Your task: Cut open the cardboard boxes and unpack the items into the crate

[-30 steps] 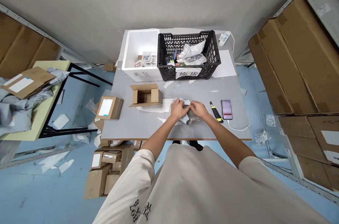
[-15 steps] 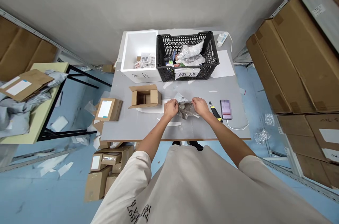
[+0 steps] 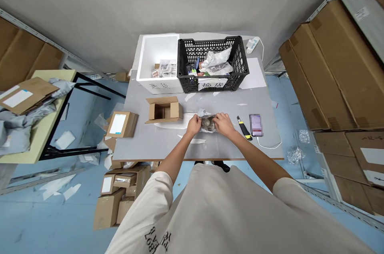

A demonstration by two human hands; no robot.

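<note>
Fingers of the left hand [image 3: 194,124] and right hand [image 3: 223,124] grip opposite edges of a crumpled grey plastic bag [image 3: 207,124] near the frame's centre, seemingly to spread its mouth

My left hand [image 3: 194,124] and right hand [image 3: 223,123] flank a crumpled grey plastic bag [image 3: 207,123]; behind, a rectangular black plastic crate [image 3: 189,83]; left, an open oblong brown cardboard box [image 3: 175,110].
</note>
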